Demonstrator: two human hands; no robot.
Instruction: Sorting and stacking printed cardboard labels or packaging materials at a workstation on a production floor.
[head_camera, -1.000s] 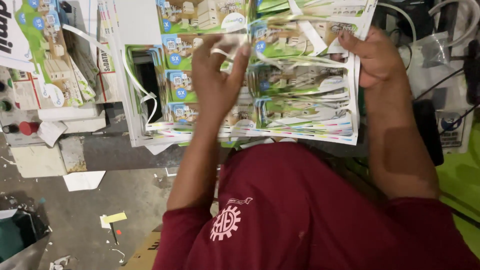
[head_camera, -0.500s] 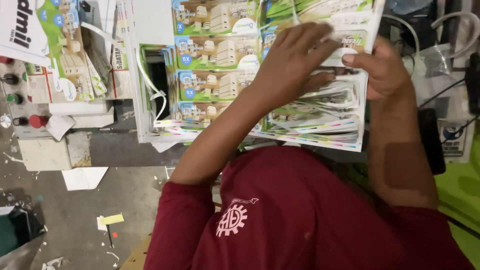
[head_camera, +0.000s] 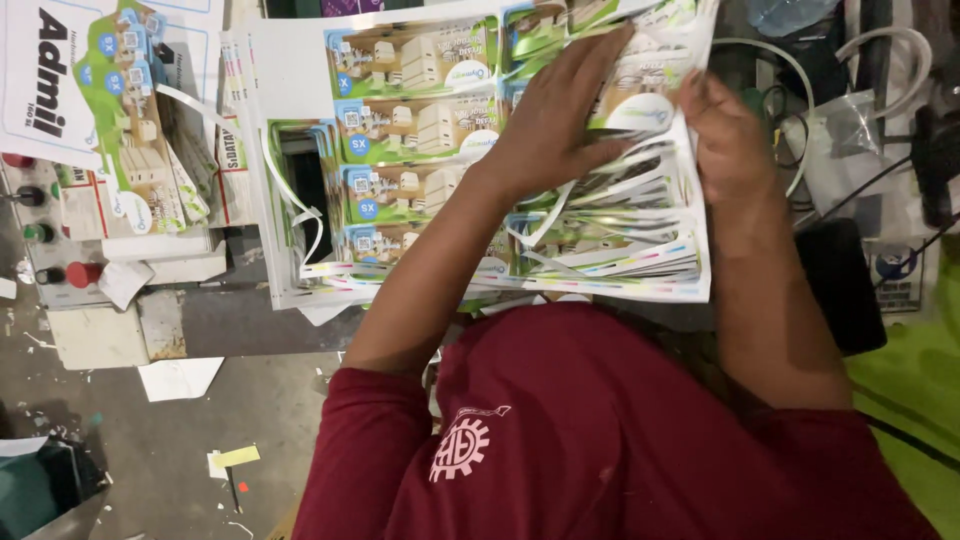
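The left hand (head_camera: 560, 125) lay flat on a stack of printed sheets (head_camera: 500, 170), fingers stretched out and spread toward the far right, pressing down rather than gripping. The right hand (head_camera: 730, 140) sat at the right edge of the stack, its fingers curled around the lifted sheet edges; the fingertips were tucked out of sight behind the paper, so how tightly they pinched could not be told. The stack lay just beyond the person's dark red shirt (head_camera: 620, 440), which hid its near edge, and its far edge was cut off by the frame. Loose white paper strips (head_camera: 290, 200) curled off the stack's left side. To the far left stood a control box (head_camera: 60, 250) with red and green buttons, partly covered by more printed sheets. Paper scraps (head_camera: 180, 375) lay on the grey floor (head_camera: 150, 450). Cables (head_camera: 860, 60) at the far right were tangled and hard to make out.
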